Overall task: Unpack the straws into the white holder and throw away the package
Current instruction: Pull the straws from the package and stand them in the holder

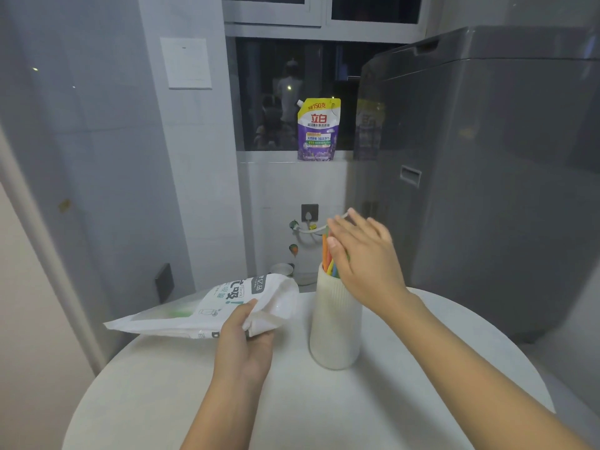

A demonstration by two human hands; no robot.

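- Our left hand (pixel 245 332) grips the open end of the white straw package (pixel 207 306), fingers and thumb curled round the crumpled plastic; the rest of the package lies across the far left edge of the round white table (pixel 292 401).
- Our right hand (pixel 360 254) is spread, fingers straight and slightly blurred, against the tops of the coloured straws (pixel 328 261).
- The straws stand upright in the ribbed white holder (pixel 336 326), which sits on the table just right of the package.
- Behind, a purple detergent pouch (pixel 318 129) stands on the window sill, and a grey washing machine (pixel 487 173) fills the right side.
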